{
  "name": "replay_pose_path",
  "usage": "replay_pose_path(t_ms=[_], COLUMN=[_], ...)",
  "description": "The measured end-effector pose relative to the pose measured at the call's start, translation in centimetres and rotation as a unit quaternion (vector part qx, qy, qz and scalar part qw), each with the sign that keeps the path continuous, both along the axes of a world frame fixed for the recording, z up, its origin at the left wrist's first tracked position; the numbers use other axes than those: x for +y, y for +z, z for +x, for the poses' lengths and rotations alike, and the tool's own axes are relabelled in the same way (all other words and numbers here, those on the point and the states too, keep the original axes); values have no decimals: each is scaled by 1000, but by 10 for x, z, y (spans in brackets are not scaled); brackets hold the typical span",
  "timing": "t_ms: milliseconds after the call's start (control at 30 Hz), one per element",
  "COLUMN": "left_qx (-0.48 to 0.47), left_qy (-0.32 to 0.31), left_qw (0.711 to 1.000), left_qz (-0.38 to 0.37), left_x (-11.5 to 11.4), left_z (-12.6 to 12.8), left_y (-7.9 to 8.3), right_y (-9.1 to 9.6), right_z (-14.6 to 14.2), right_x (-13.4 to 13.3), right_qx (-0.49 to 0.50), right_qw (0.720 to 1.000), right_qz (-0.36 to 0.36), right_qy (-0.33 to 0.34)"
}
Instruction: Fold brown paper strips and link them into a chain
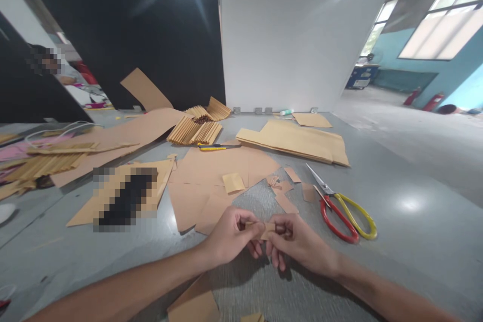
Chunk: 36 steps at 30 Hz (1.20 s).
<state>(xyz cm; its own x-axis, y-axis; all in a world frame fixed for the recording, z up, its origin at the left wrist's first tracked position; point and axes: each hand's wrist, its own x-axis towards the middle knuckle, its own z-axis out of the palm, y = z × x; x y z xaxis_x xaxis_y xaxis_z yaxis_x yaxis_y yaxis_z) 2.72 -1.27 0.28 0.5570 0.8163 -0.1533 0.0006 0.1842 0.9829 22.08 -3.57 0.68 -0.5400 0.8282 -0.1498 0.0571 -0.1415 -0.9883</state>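
My left hand (234, 234) and my right hand (296, 240) meet above the grey tabletop, near its front. Between thumbs and curled fingers, both pinch one small piece of brown kraft paper (268, 230); the fingers cover much of it. Just beyond lie small cut paper strips (287, 204) and a yellowish paper square (233, 182), on larger brown paper sheets (211, 173). Right of my right hand rest scissors (341, 211) with one red and one yellow handle, blades partly spread. Loose brown paper (196, 302) lies below my left forearm.
Behind the sheets are a yellow-black utility knife (217, 147), pleated paper bundles (194, 128) and folded kraft paper (298, 141). A black panel (151, 35) and a white panel (287, 45) border the table's back. Another person (68, 73) is at far left.
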Motion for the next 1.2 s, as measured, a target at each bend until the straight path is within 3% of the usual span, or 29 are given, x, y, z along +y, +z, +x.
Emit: replay_pose_path(t_ms=[167,233,367,433,500,600,667,733,967,1200], left_qx=[-13,-15,-7,3,14,64,104,122,123,146], left_qy=[26,7,-57,-68,-46,-1,14,23,-29,-28], left_qw=[999,999,997,997,999,995,984,978,986,978], left_qz=[-21,-34,-56,-39,-6,78,145,166,104,146], left_x=[5,6,6,4,2,-3,-5,-5,2,1], left_z=[-5,-7,-8,-8,-8,-10,-10,-10,-11,-9], left_y=[3,2,1,3,7,14,17,17,12,14], right_y=[-5,-5,-1,1,0,-3,-4,-5,0,-1], right_z=[8,11,13,12,10,9,8,6,4,3], right_x=[-1,-2,-2,-2,-1,0,0,0,-3,-4], right_qx=[-52,-98,-151,-146,-142,-116,-87,-67,-92,-123], right_qw=[998,988,935,922,930,959,975,983,977,976], right_qz=[46,114,314,348,318,203,136,101,121,130], right_qy=[0,-35,-66,-80,-119,-160,-154,-137,-151,-125])
